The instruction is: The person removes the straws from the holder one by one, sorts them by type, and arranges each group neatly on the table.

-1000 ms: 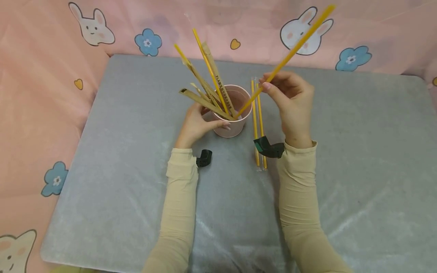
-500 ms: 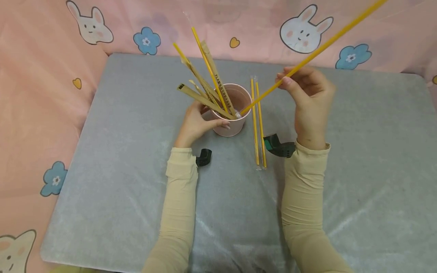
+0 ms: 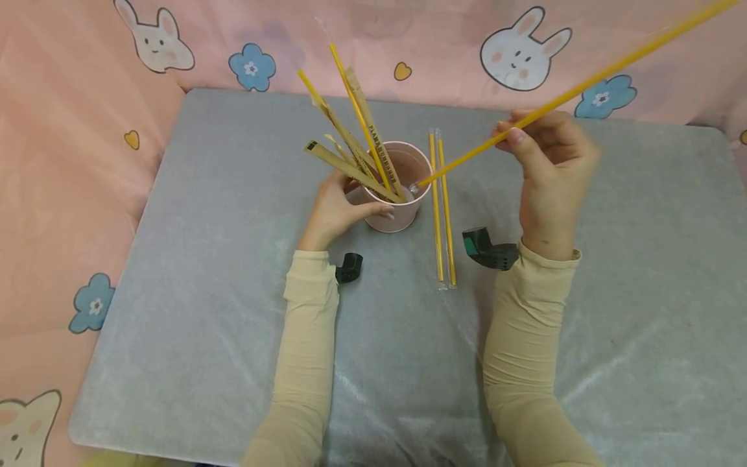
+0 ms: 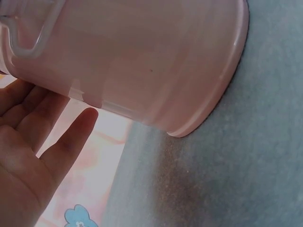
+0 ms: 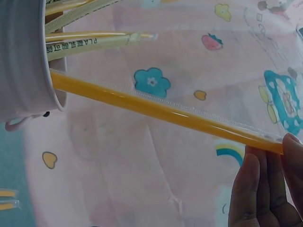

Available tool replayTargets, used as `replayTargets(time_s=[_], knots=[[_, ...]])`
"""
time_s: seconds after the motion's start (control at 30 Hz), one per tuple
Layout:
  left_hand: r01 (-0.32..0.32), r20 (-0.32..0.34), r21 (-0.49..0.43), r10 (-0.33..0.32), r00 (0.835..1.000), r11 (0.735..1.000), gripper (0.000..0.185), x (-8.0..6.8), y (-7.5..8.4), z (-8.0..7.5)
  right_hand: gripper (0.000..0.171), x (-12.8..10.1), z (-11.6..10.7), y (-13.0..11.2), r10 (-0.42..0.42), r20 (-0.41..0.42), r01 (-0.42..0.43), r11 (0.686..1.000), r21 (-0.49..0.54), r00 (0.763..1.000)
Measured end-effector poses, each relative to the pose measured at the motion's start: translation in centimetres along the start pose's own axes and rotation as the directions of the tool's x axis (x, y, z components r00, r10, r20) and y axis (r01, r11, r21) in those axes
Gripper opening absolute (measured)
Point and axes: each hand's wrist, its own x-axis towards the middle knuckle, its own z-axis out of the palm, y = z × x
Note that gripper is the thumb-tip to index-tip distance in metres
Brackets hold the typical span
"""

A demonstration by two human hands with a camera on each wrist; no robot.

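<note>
My left hand grips a pink cup standing on the table, its thumb across the front near the rim; the left wrist view shows its fingers along the pink wall. Out of the cup lean several paper-wrapped straws and a yellow straw, fanned to the left. Between thumb and fingers, my right hand pinches a long yellow straw in clear film. That straw slants up to the right, its lower end just inside the cup's right rim, as the right wrist view also shows.
Two yellow straws in clear wrappers lie side by side on the grey table, just right of the cup. A pink curtain printed with rabbits and flowers borders the back and left. Each wrist carries a black camera.
My right hand has moved right, tilting the pinched straw lower toward the right. The straw's lower end has shifted from the cup's inside to its right rim. My left hand stays on the cup.
</note>
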Motion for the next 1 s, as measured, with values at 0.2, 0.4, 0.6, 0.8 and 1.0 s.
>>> replayTargets(time_s=[0.2, 0.4, 0.6, 0.8, 1.0], knots=[[-0.018, -0.005, -0.005, 0.018, 1.0, 1.0, 0.066, 0.1, 0.0, 0.1, 0.016, 0.1, -0.3, -0.4, 0.005, -0.044, -0.004, 1.0, 0.026, 0.999], [-0.013, -0.006, -0.007, 0.013, 1.0, 1.0, 0.065, 0.0, 0.1, 0.0, 0.019, 0.2, -0.5, -0.6, 0.013, -0.094, -0.006, 0.997, 0.072, 0.996], [-0.006, -0.003, -0.002, 0.006, 1.0, 1.0, 0.064, 0.1, 0.0, 0.1, 0.02, 0.2, -0.8, -0.8, 0.007, -0.109, 0.0, 0.998, 0.068, 0.994], [-0.006, -0.007, -0.003, 0.006, 1.0, 1.0, 0.064, 0.1, -0.1, 0.1, 0.022, 0.2, -1.0, -0.8, 0.01, -0.133, 0.002, 0.996, 0.088, 0.991], [0.0, -0.001, 0.009, 0.0, 1.0, 1.0, 0.065, 0.1, 0.0, 0.1, 0.021, 0.3, -1.3, -1.0, 0.007, -0.146, 0.004, 0.997, 0.071, 0.989]])
